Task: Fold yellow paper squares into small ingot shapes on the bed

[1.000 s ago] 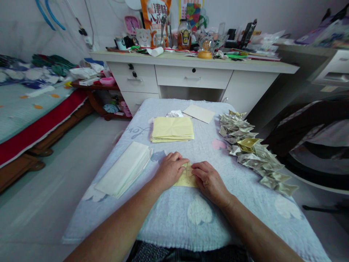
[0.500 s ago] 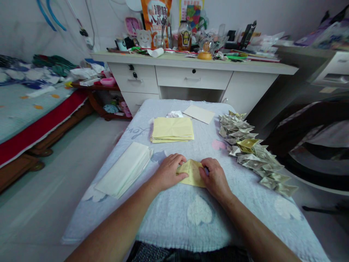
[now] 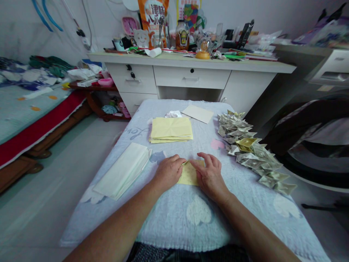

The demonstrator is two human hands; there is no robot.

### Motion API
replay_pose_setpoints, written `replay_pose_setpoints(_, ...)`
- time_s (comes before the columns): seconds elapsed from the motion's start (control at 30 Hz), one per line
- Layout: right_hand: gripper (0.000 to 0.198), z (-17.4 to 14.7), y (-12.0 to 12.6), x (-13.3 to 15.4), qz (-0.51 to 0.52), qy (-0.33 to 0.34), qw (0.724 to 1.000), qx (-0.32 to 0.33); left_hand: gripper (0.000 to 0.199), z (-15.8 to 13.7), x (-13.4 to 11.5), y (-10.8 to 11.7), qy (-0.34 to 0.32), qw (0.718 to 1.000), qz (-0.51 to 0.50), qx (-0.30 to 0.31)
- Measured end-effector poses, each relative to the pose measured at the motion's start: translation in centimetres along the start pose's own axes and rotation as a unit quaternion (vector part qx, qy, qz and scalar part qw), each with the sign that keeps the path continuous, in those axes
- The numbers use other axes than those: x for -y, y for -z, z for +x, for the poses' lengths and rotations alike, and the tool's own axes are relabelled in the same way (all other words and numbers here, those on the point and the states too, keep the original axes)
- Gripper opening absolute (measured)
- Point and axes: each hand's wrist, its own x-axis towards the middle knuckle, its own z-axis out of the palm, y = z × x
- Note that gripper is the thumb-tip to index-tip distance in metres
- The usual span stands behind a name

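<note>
The small yellow paper (image 3: 189, 176) is held between the two hands, flat on the cloth-covered table. Its left edge is gripped by the curled fingers of the left hand (image 3: 169, 171); by the right hand (image 3: 211, 176), opened with some fingers raised, its top edge is touched with an outstretched finger. Both of its sides are partly covered; the visible part is seen to be thin, matt and pale yellow, with a raised fold at the top.

The table is covered by a soft, pale blue cloth (image 3: 199, 233) patterned with hearts. To the left, a long folded white bundle (image 3: 124, 171) is laid at a slant. Beyond the hands, a creased yellow stack (image 3: 171, 127) is set near a flat cream card (image 3: 198, 113). On the right, pointed folded-paper shapes (image 3: 253, 160) are nested in a row, a golden one among the greyish rest.
</note>
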Motion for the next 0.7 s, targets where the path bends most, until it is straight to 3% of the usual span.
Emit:
replay_pose_setpoints(0.27,0.044,0.18,0.43,0.52,-0.028,0.001,0.997,0.068,0.030,0.11,-0.03,-0.08,0.018,1.000,-0.003,-0.009)
replay_pose_setpoints(0.7,0.044,0.29,0.68,0.79,-0.022,-0.017,0.996,0.083,0.028,-0.11,-0.21,-0.25,-0.008,1.000,-0.009,-0.013)
